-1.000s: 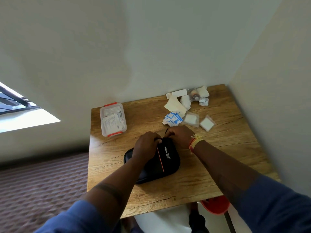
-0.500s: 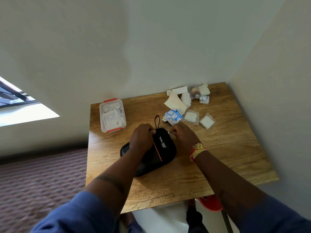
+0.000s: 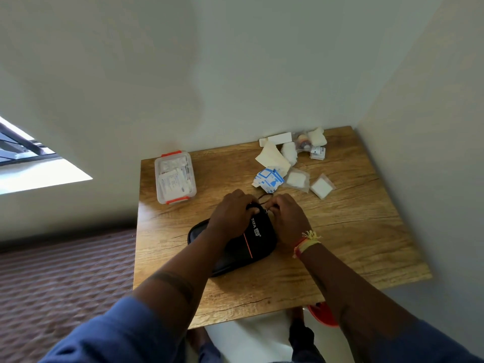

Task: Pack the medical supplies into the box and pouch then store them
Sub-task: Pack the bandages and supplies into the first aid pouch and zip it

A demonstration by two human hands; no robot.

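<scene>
Both hands are working at the far end of the black pouch point(image 3: 246, 244), which is lying on the wooden table point(image 3: 353, 231). The left hand point(image 3: 231, 213) is clamping down over the pouch's top, fingers curled around it. The right hand point(image 3: 288, 218) is pinching something small at the pouch's edge, likely the zipper pull, though it is too small to be sure. Beyond the right hand, loose supplies point(image 3: 285, 163) are lying scattered. Beyond the left hand, the clear box point(image 3: 175, 176) is sitting closed, orange clips at both ends.
</scene>
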